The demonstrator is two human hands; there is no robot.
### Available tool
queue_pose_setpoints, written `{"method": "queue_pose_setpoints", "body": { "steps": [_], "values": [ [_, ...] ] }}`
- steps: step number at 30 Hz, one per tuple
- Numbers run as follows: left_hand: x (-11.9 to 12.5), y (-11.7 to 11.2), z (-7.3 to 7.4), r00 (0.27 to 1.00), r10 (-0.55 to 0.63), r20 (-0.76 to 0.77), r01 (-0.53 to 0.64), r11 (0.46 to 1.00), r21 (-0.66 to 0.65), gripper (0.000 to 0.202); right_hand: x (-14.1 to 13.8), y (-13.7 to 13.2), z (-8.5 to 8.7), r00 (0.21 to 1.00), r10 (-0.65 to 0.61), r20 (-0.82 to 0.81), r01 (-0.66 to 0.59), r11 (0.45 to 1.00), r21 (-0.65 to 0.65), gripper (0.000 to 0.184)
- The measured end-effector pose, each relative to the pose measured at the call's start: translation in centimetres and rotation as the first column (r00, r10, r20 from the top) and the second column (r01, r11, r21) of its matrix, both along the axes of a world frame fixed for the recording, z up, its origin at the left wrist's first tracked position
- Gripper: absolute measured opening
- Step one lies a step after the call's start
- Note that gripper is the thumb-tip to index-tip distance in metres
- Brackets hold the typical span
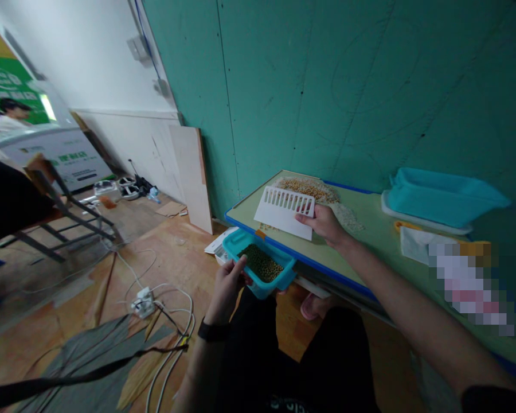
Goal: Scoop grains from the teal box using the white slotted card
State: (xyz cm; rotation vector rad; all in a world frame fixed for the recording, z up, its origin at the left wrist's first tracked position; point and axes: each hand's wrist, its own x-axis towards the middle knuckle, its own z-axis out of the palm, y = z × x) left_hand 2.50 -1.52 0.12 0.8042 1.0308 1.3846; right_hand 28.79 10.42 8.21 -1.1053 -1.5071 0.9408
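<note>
Right hand [322, 221] pinches the white scraper [284, 225] by its right edge, thumb on the face, other fingers mostly hidden behind. Scraper sticks out to the left of that hand, over the table [370, 249]; can't tell if its near edge touches. Looks like thin plastic: probably light, fairly stiff, a bit slick, unlikely to break. Best hold: the plain side edge, as now, clear of the slots.

Left hand [229, 281] pinches the blue box [277, 253] at its near wall, thumb up at the rim, other fingers partly hidden. Box sits just right of that hand, below the table edge. Likely light plastic with loose weight inside; tilting could spill it. Grip wall and rim, keep level.

Counts: one scraper, one box, two bean kinds in it, green beans [254, 256] and yellow beans [273, 271], too many to count. Beyond the right hand: one bean heap [305, 189] running into one pale grain patch [347, 215]. Farther right of that hand: one big blue tub [438, 201] on one white tray [390, 213].
</note>
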Motion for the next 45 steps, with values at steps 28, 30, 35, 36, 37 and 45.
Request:
{"method": "queue_pose_setpoints", "body": {
  "steps": [28, 30, 35, 36, 37, 45],
  "values": [
    [-0.2, 0.2, -0.6, 0.999, 0.032, 0.038, -0.031, 0.999, -0.015, 0.044, 0.9, -0.1, 1.1, 0.975, -0.068, -0.210, 0.039, 0.990, -0.137, 0.053],
    [-0.3, 0.2, -0.9, 0.998, 0.036, 0.042, -0.035, 0.999, -0.023, 0.042, 1.5, -0.4, 1.8, 0.962, -0.082, -0.259, 0.054, 0.992, -0.114, 0.056],
    [-0.7, 0.3, -1.3, 0.998, 0.041, 0.046, -0.039, 0.999, -0.037, 0.043, 7.5, -3.3, 3.4, 0.890, -0.315, -0.329, 0.311, 0.948, -0.066, 0.050],
    [-0.7, 0.3, -1.4, 0.998, 0.049, 0.051, -0.047, 0.998, -0.038, 0.043, 9.4, -4.2, 3.5, 0.856, -0.383, -0.348, 0.390, 0.919, -0.053, 0.046],
    [-0.7, 0.3, -1.5, 0.997, 0.052, 0.051, -0.051, 0.998, -0.038, 0.042, 11.5, -5.2, 3.6, 0.804, -0.455, -0.384, 0.476, 0.879, -0.045, 0.043],
    [-0.7, 0.5, -1.8, 0.995, 0.062, 0.076, -0.057, 0.996, -0.061, 0.040, 22.0, -11.6, 1.5, 0.450, -0.775, -0.444, 0.780, 0.583, -0.227, 0.027]
  ]
}}
